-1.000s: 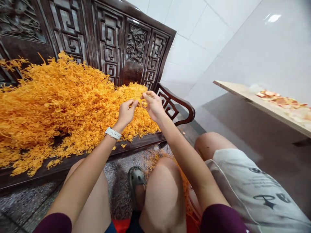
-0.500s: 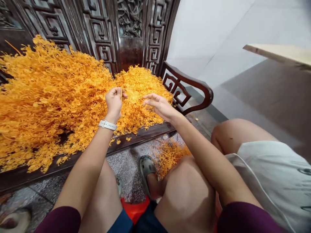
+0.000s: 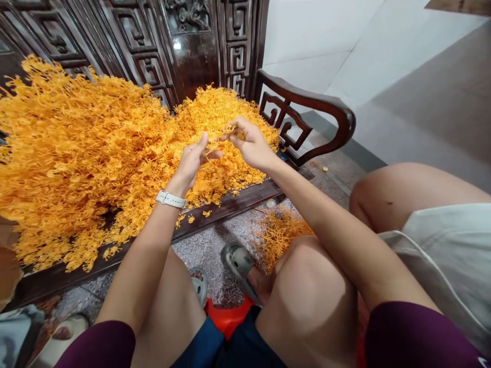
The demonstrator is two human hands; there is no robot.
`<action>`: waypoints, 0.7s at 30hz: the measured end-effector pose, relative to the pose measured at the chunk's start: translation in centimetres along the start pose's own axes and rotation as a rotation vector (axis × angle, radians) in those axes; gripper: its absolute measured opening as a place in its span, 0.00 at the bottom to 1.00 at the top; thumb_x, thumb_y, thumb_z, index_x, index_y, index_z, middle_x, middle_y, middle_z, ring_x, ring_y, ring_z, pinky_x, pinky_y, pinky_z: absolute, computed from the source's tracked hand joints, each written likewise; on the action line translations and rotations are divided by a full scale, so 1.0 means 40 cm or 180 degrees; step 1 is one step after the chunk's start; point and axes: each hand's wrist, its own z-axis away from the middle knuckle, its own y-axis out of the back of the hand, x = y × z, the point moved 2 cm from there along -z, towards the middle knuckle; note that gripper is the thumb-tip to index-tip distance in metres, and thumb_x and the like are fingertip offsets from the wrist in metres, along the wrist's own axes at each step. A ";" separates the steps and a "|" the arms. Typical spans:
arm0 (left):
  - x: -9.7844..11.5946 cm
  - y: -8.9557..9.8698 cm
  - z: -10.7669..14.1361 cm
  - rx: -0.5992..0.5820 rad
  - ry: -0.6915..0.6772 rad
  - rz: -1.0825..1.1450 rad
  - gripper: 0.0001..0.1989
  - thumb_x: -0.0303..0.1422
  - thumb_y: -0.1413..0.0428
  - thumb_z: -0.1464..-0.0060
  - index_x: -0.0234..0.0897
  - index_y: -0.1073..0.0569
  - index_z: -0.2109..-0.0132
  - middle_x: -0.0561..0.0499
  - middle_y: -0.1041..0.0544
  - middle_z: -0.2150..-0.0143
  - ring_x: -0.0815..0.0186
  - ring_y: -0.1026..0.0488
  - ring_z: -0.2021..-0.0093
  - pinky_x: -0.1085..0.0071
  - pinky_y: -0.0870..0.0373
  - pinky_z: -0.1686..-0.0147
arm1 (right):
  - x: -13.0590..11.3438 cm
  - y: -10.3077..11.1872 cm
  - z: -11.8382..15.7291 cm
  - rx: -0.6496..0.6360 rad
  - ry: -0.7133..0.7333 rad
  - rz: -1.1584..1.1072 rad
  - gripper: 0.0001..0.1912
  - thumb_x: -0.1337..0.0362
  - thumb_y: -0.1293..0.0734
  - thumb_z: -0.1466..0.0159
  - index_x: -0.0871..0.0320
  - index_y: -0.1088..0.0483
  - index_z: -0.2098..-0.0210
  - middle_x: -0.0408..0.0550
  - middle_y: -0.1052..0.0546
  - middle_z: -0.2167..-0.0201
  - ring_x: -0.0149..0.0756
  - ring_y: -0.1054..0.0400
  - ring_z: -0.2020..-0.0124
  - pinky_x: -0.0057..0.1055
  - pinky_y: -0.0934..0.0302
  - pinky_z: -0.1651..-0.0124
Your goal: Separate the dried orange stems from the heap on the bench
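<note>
Both my hands are raised over the smaller heap of orange plastic flower pieces (image 3: 230, 105) on the dark wooden bench. My left hand (image 3: 192, 162), with a pale watch strap at its wrist, has a thin orange sprig (image 3: 208, 152) between thumb and fingers. Its outline partly blends into the heap behind. Just to the right and slightly higher, my right hand (image 3: 253, 145) pinches a small orange plastic flower piece (image 3: 229, 130) between thumb and fingertips. The fingertips of both hands are close together.
A larger orange heap (image 3: 88, 153) covers the bench on the left. The bench has a carved back (image 3: 195, 66) and a curved armrest (image 3: 314, 99). Thin orange stems (image 3: 282, 232) lie on the floor beside my foot. Another person's bare knee (image 3: 399, 199) is at the right.
My right hand has risen and its fingers have curled into a pinch on an orange piece. My left hand has turned, thumb upward, and shifted slightly right. The camera view has tilted down.
</note>
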 end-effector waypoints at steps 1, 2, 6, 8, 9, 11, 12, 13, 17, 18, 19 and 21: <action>0.005 -0.001 0.000 0.0028 -0.0079 0.0036 0.24 0.55 0.36 0.43 0.37 0.18 0.60 0.44 0.18 0.67 0.60 0.19 0.62 0.67 0.25 0.63 | 0.003 -0.003 0.005 -0.0095 -0.0028 -0.0036 0.12 0.68 0.33 0.33 0.53 0.31 0.50 0.50 0.25 0.57 0.45 0.30 0.49 0.46 0.34 0.47; 0.009 0.000 -0.001 0.0053 -0.0154 0.0073 0.21 0.53 0.35 0.43 0.38 0.18 0.58 0.45 0.17 0.64 0.60 0.19 0.60 0.68 0.25 0.62 | 0.007 -0.004 0.010 -0.0158 -0.0071 -0.0111 0.13 0.67 0.32 0.33 0.53 0.32 0.49 0.50 0.25 0.58 0.45 0.30 0.51 0.46 0.33 0.48; 0.016 0.015 -0.006 0.0083 -0.0211 0.0222 0.13 0.44 0.33 0.42 0.41 0.17 0.57 0.46 0.17 0.58 0.64 0.20 0.58 0.72 0.26 0.64 | 0.035 -0.002 0.023 0.0011 -0.0428 -0.0624 0.19 0.63 0.27 0.35 0.52 0.35 0.47 0.49 0.24 0.58 0.44 0.28 0.54 0.43 0.30 0.55; 0.011 0.022 -0.006 0.0134 -0.0142 0.0321 0.11 0.42 0.33 0.42 0.41 0.17 0.58 0.46 0.17 0.60 0.65 0.20 0.60 0.72 0.26 0.65 | 0.053 0.007 0.024 0.0360 -0.0631 -0.0919 0.19 0.63 0.26 0.37 0.51 0.34 0.49 0.49 0.24 0.59 0.42 0.27 0.55 0.41 0.28 0.55; 0.008 0.024 -0.006 0.0157 -0.0110 0.0364 0.10 0.41 0.32 0.42 0.40 0.17 0.59 0.46 0.18 0.62 0.65 0.20 0.60 0.72 0.26 0.66 | 0.063 0.013 0.023 0.0565 -0.0707 -0.1076 0.19 0.63 0.26 0.38 0.51 0.34 0.51 0.48 0.24 0.59 0.41 0.27 0.55 0.41 0.28 0.54; 0.003 0.022 -0.004 0.0166 -0.0045 0.0423 0.09 0.39 0.31 0.44 0.40 0.17 0.59 0.47 0.19 0.64 0.66 0.20 0.63 0.72 0.25 0.66 | 0.081 0.025 0.020 0.0930 -0.0802 -0.1417 0.18 0.64 0.25 0.39 0.51 0.35 0.54 0.46 0.24 0.58 0.39 0.26 0.55 0.42 0.27 0.51; 0.002 0.020 -0.003 0.0154 -0.0004 0.0436 0.09 0.37 0.31 0.44 0.39 0.17 0.59 0.48 0.19 0.64 0.67 0.21 0.64 0.72 0.24 0.66 | 0.089 0.030 0.019 0.1060 -0.0835 -0.1584 0.18 0.64 0.25 0.40 0.52 0.35 0.56 0.46 0.24 0.58 0.39 0.26 0.54 0.42 0.26 0.49; 0.001 0.017 -0.001 0.0138 0.0042 0.0438 0.09 0.36 0.30 0.45 0.39 0.17 0.58 0.48 0.20 0.65 0.68 0.21 0.65 0.72 0.24 0.66 | 0.095 0.035 0.017 0.1151 -0.0863 -0.1732 0.17 0.64 0.24 0.41 0.52 0.35 0.57 0.47 0.24 0.57 0.39 0.26 0.52 0.42 0.26 0.48; 0.006 0.004 0.007 0.0198 0.0136 0.0521 0.10 0.32 0.30 0.48 0.41 0.16 0.57 0.50 0.19 0.64 0.71 0.24 0.69 0.75 0.25 0.69 | 0.097 0.046 0.019 0.1308 -0.0933 -0.2023 0.17 0.58 0.25 0.40 0.54 0.32 0.57 0.50 0.24 0.53 0.43 0.28 0.46 0.46 0.28 0.41; 0.008 0.002 0.009 0.0218 0.0124 0.0578 0.10 0.32 0.30 0.48 0.41 0.16 0.58 0.51 0.19 0.64 0.71 0.24 0.70 0.75 0.26 0.70 | 0.094 0.046 0.022 0.1316 -0.0962 -0.2042 0.17 0.55 0.26 0.38 0.54 0.32 0.55 0.50 0.24 0.52 0.44 0.29 0.45 0.48 0.28 0.41; 0.009 0.001 0.011 0.0224 0.0117 0.0635 0.09 0.31 0.30 0.48 0.41 0.16 0.58 0.51 0.19 0.64 0.72 0.25 0.70 0.76 0.27 0.70 | 0.092 0.045 0.026 0.1300 -0.1028 -0.2061 0.19 0.52 0.27 0.37 0.53 0.32 0.53 0.51 0.24 0.51 0.45 0.29 0.44 0.50 0.29 0.40; 0.010 -0.002 0.013 0.0191 0.0138 0.0723 0.09 0.30 0.31 0.49 0.41 0.17 0.59 0.51 0.19 0.63 0.72 0.25 0.70 0.76 0.27 0.70 | 0.092 0.036 0.035 0.1209 -0.1264 -0.2102 0.23 0.43 0.31 0.35 0.52 0.33 0.50 0.52 0.25 0.48 0.46 0.30 0.45 0.53 0.30 0.41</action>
